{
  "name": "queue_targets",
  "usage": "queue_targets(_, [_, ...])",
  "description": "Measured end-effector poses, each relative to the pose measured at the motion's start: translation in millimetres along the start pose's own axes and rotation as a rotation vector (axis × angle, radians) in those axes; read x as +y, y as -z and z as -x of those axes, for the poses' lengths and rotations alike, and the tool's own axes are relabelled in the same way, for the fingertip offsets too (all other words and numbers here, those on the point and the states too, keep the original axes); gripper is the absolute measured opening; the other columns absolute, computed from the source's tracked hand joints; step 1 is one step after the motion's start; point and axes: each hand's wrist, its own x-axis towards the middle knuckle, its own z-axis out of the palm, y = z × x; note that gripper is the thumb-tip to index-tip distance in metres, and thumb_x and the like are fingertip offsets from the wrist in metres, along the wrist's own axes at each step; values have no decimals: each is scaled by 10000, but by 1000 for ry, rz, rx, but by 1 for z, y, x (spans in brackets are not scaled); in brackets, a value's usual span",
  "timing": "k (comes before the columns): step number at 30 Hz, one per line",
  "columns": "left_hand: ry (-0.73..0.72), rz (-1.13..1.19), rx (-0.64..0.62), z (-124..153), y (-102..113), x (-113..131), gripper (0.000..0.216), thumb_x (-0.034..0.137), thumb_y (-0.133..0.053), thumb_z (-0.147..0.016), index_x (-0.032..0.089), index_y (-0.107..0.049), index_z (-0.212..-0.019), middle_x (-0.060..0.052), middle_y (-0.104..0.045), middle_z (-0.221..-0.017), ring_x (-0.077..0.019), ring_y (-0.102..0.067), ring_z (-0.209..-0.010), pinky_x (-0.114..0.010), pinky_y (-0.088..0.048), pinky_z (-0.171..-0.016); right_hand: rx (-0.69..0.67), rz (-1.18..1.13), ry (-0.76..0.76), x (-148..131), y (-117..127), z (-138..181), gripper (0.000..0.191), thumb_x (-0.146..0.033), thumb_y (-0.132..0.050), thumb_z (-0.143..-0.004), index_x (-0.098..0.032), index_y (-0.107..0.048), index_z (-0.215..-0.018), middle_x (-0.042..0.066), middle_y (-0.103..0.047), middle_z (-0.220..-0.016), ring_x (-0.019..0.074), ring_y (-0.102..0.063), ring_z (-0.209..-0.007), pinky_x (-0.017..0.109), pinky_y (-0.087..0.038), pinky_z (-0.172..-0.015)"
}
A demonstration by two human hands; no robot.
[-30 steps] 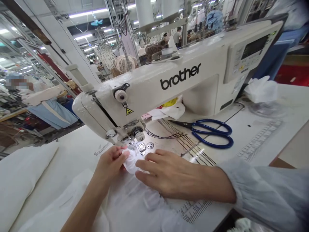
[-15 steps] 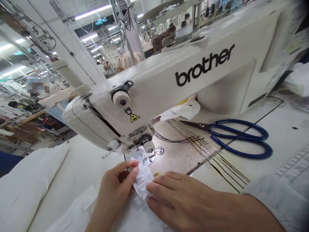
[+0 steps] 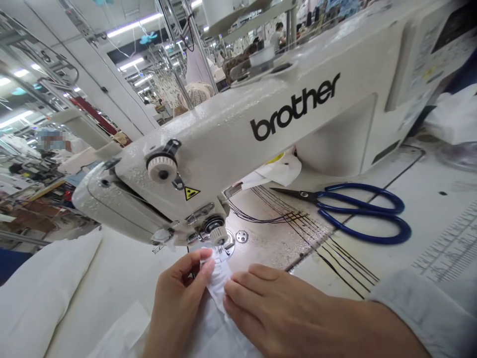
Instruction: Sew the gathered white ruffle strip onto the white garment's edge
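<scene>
A white "brother" sewing machine (image 3: 261, 124) fills the middle of the head view. A narrow piece of white fabric (image 3: 219, 278) lies with its tip just under the presser foot (image 3: 219, 243). My left hand (image 3: 179, 303) pinches the fabric's left edge between thumb and fingers. My right hand (image 3: 276, 308) lies over the fabric on its right side, fingertips pressed together on the cloth. More white fabric runs down between my arms toward the bottom edge.
Blue-handled scissors (image 3: 354, 211) lie on the table right of the needle, near black guide lines. A white cloth bundle (image 3: 37, 288) sits at the left. Folded white pieces (image 3: 276, 171) rest behind the machine arm. Other workers and machines fill the background.
The view has moved closer and lower toward the machine head. Both hands have pushed the fabric tip forward, up to the presser foot.
</scene>
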Motion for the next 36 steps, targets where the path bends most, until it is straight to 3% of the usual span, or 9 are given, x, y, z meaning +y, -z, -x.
queue_targets(10, [62,16,1,0,0,-4,638,519,-807,-536,134,-719,-1038,-34,-696,-716,-154,-578,-622,-262,-476,-610,-63,-6,15,0,7,-6,223,-92,-435,-939,-78,-637,-1033,80,-627,-970,211,-565,-848,327,-474,-803])
queue_targets(18, [29,-110,94,2,-3,-5,569,574,-776,-553,187,-745,-969,-11,-681,-684,-166,-577,-595,-291,-485,-619,-51,10,20,3,1,-3,250,-104,-449,-930,-58,-612,-1114,103,-627,-1028,225,-582,-917,339,-471,-835])
queue_targets(25, [13,-187,126,0,-5,-4,533,586,-756,-568,200,-749,-937,-29,-715,-718,-197,-604,-612,-310,-486,-632,-14,-24,-35,1,5,-4,214,-93,-448,-909,-76,-632,-1017,96,-633,-985,229,-593,-907,350,-481,-846])
queue_targets(29, [-9,-234,158,4,-9,2,492,596,-734,-590,221,-744,-910,-10,-703,-692,-182,-579,-567,-305,-473,-609,45,10,-62,-1,3,0,236,-107,-433,-930,-78,-630,-1055,128,-639,-1120,227,-594,-986,339,-481,-866])
queue_targets(32, [-87,-274,198,10,-13,7,376,556,-708,-647,249,-737,-863,-2,-715,-728,-176,-575,-561,-297,-464,-613,54,-1,-82,-2,0,3,239,-130,-414,-939,-94,-624,-1047,152,-634,-1167,239,-588,-1041,357,-487,-876])
queue_targets(36, [-333,-393,236,11,-15,8,254,500,-611,-773,267,-710,-790,6,-688,-796,-153,-544,-560,-286,-442,-624,38,4,-87,-1,-4,3,236,-105,-391,-932,-110,-613,-1013,160,-629,-1189,248,-585,-1077,376,-490,-903])
